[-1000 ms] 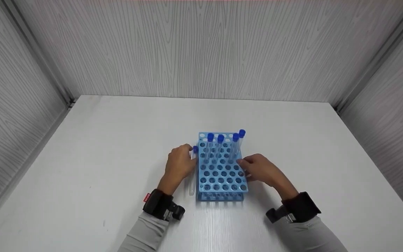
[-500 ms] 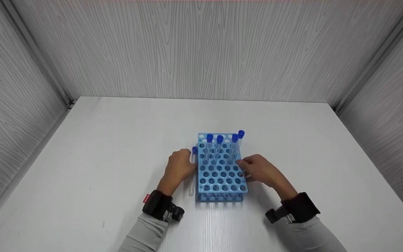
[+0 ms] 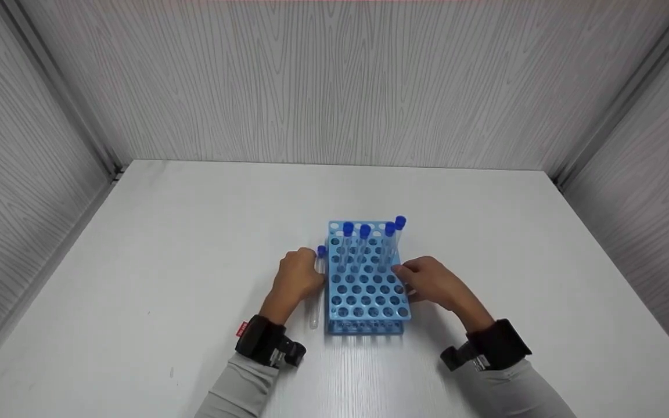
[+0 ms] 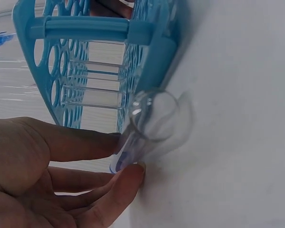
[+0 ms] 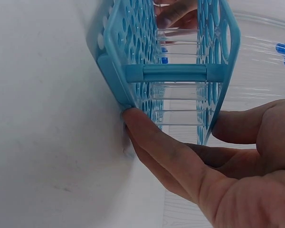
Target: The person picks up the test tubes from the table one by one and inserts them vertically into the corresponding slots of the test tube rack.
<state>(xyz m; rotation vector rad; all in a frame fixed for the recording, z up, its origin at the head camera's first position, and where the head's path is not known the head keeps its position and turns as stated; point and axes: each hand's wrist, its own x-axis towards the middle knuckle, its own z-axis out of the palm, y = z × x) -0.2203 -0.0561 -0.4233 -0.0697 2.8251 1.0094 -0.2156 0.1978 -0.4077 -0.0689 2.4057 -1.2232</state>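
Observation:
A light-blue test tube rack (image 3: 362, 295) stands upright in the middle of the table. Several clear test tubes with blue caps rise from its far half, one of them a capped tube (image 3: 364, 232). Along the rack's left side lies another test tube (image 3: 314, 316), blue cap pointing away from me. My left hand (image 3: 297, 274) pinches this tube between thumb and fingers; its rounded end (image 4: 154, 116) faces the left wrist camera, close over the table. On the other side, my right hand (image 3: 434, 280) grips the rack's right edge, thumb on the top plate and fingers reaching low.
The white table (image 3: 195, 215) is bounded by a grey wood-grain panel (image 3: 334, 81) at the back. More grey panels stand at the left and right. A black wrist strap with a camera (image 3: 268, 339) sits on each forearm.
My left hand has drawn slightly toward me along the loose tube. The tube has shifted a little toward me, its near end swinging left from the rack. My right hand stays put.

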